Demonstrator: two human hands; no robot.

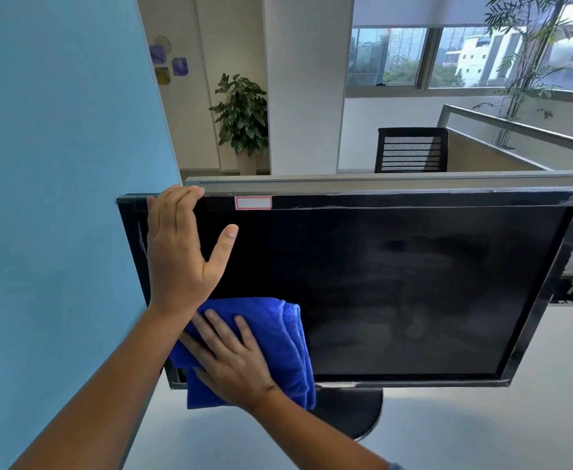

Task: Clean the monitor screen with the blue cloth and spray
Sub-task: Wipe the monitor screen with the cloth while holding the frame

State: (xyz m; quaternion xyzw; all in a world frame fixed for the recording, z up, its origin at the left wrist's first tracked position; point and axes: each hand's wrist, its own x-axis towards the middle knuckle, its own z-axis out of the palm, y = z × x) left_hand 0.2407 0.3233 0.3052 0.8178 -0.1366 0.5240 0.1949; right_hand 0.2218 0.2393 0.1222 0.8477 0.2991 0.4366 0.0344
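A black monitor (397, 283) with a dark, streaky screen stands on a round base on a white desk. My left hand (180, 252) grips its top left corner, fingers hooked over the upper bezel, thumb spread on the screen. My right hand (234, 361) lies flat on a folded blue cloth (285, 344) and presses it against the lower left part of the screen. The cloth hangs over the bottom bezel. No spray bottle is in view.
A light blue partition (58, 198) stands close on the left. A grey divider rail (380, 180) runs behind the monitor. Beyond it are a black mesh chair (412, 150), potted plants (241, 117) and windows. The white desk (481, 429) extends right.
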